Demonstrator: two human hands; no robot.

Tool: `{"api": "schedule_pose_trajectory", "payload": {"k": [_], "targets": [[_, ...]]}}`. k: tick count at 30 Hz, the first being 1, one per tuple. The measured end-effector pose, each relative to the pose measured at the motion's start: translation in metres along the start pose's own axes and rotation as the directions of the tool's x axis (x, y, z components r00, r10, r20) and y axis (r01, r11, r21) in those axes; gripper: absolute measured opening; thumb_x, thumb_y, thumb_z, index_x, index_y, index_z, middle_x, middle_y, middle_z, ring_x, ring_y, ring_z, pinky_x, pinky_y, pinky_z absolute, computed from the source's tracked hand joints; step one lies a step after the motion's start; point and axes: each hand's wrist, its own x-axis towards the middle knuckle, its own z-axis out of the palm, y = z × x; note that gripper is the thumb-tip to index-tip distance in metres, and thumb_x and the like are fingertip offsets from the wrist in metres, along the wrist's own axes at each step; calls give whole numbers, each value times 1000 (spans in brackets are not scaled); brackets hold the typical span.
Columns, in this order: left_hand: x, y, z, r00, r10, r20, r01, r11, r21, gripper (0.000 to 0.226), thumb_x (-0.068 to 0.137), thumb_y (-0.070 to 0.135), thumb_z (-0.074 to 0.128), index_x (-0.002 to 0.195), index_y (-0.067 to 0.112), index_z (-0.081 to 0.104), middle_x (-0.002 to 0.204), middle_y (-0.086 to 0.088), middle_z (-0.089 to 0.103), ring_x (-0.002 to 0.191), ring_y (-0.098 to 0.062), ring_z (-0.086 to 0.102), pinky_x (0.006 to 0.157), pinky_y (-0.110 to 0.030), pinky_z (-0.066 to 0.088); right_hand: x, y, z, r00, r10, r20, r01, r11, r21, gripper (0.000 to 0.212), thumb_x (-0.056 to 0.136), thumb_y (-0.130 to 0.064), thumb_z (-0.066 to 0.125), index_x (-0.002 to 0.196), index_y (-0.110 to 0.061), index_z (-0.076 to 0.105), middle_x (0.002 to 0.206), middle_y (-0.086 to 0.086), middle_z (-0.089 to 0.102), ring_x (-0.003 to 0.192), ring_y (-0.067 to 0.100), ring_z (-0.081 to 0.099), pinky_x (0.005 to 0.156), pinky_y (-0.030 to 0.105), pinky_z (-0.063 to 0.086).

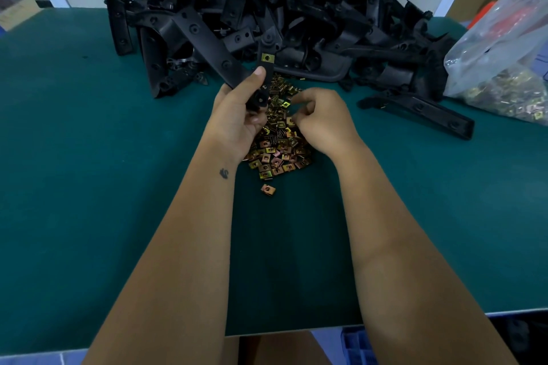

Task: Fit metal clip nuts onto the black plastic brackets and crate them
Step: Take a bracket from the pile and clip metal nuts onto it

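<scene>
So the left hand (237, 109) has its fingers curled round a black plastic bracket (264, 77), held upright just above the loose pile of clip nuts (278, 139) on the green surface (89, 157). One clip nut (267, 57) is already seated on the top end of that bracket. The right hand (323, 118) is down in the pile with its fingers bunched together. It looks like they're pinching a nut, but I honestly can't tell whether one is actually caught, since the fingertips are tucked under.

Stuff that could go sideways from here, my guess:

- The nuts are all tangled and stacked, so the pick could come up with two stuck together, or with one turned the wrong way, and then it won't slide onto the tab.
- The bracket is only held around its lower part, so pushing a nut on at the far end could make it twist in the grip and the nut go on crooked.
- The big heap of brackets (267, 3) sits right behind the nuts and looks loosely stacked. Bump it and pieces slide into the pile.
- One stray nut (268, 189) has already wandered off toward the near edge, so more could roll off.
- There's a plastic bag (504, 47) of more nuts off to the right, and only a blue corner (358, 347) under the surface edge that may be the crate, so the drop will be kind of blind.
</scene>
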Motion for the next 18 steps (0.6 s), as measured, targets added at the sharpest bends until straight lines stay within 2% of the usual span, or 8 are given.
{"api": "schedule_pose_trajectory", "payload": {"k": [2, 4, 5, 8, 11, 13, 15, 18], "targets": [[0, 0, 0, 1000, -1, -4, 1, 1000, -7, 22, 93, 16, 67, 88, 16, 46, 61, 8, 54, 51, -6, 43, 43, -17, 30, 2, 1, 2, 999, 19, -29, -16, 993, 114, 31, 92, -4, 56, 119, -14, 67, 74, -16, 54, 69, 1, 51, 57, 10, 36], [1, 0, 0, 1000, 0, -8, 0, 1000, -10, 21, 93, 16, 68, 88, 17, 47, 63, 8, 54, 53, -6, 43, 43, -17, 30, 3, 1, 2, 998, 37, -41, -27, 976, 217, 30, 93, -3, 54, 118, -13, 68, 79, -12, 60, 71, 0, 55, 62, 7, 40], [1, -1, 0, 1000, 1, -10, -1, 1000, -8, 20, 93, 16, 68, 88, 17, 48, 65, 8, 54, 54, -6, 43, 43, -17, 30, 3, 0, 3, 998, 47, -43, -33, 961, 274, 28, 94, -3, 54, 116, -13, 69, 83, -8, 64, 77, 3, 59, 69, 9, 44], [1, -2, 1, 1000, 4, -22, -4, 1000, -2, 19, 92, 17, 69, 90, 17, 50, 67, 9, 57, 57, -6, 45, 44, -18, 31, 2, -4, 4, 996, 77, -50, -43, 875, 483, 26, 94, 1, 55, 101, -18, 71, 97, 5, 71, 93, 19, 69, 89, 31, 56], [1, -2, 1, 1000, 8, -15, -9, 1000, -14, 17, 92, 16, 69, 92, 17, 52, 65, 9, 60, 55, -6, 47, 43, -17, 32, 1, -9, 5, 996, 73, -47, -24, 751, 659, 28, 91, 6, 56, 94, -16, 71, 93, 7, 72, 88, 21, 72, 85, 32, 58], [2, -2, 1, 1000, 12, -13, -12, 1000, -16, 17, 92, 16, 69, 93, 16, 52, 65, 9, 61, 53, -5, 48, 43, -17, 32, 2, -10, 5, 996, 81, -41, -28, 702, 712, 25, 90, 8, 58, 98, -12, 71, 93, 7, 71, 88, 20, 71, 85, 31, 58], [2, -2, 1, 1000, 13, -16, -13, 1000, -21, 17, 92, 16, 69, 93, 16, 52, 65, 9, 62, 53, -5, 49, 42, -17, 32, 2, -10, 5, 996, 90, -24, -43, 671, 740, 25, 88, 9, 61, 102, -10, 70, 101, 10, 71, 96, 22, 70, 91, 33, 56], [2, -2, 0, 1000, 11, -23, -12, 1000, -25, 18, 91, 16, 69, 94, 16, 52, 66, 9, 63, 54, -5, 50, 43, -17, 33, 1, -10, 4, 995, 93, -20, -49, 672, 739, 27, 84, 9, 65, 99, -12, 72, 106, 12, 72, 105, 24, 68, 99, 36, 52]]}}
